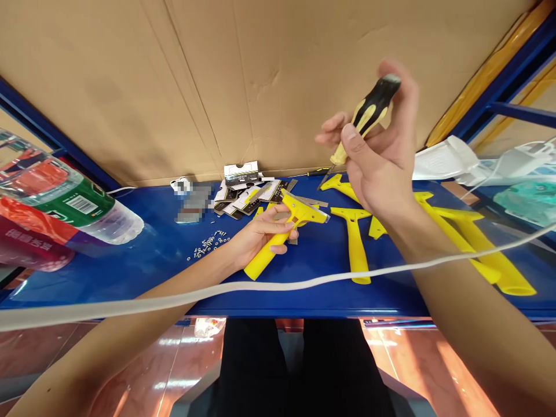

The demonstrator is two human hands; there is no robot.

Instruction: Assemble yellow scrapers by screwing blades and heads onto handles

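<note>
My left hand (pixel 260 234) grips the handle of a yellow plastic scraper (pixel 264 258) above the blue table top (pixel 152 231), and its metal blade (pixel 319 215) shows at the wide head. My right hand (pixel 377 150) is raised well above the table, shut on a screwdriver (pixel 367 113) with a black and yellow handle, its tip pointing down. Below that hand lie several more yellow scrapers, one (pixel 354 243) upright in the picture and others (pixel 469 237) further right. Left of my left hand are scattered small metal screws (pixel 208 246).
Printed card packaging and metal blades (pixel 249 196) lie in a pile behind the left hand. A plastic water bottle (pixel 65 197) intrudes at left. A white cable (pixel 260 285) crosses close to the camera. Cardboard (pixel 130 104) backs the table, inside a blue metal frame.
</note>
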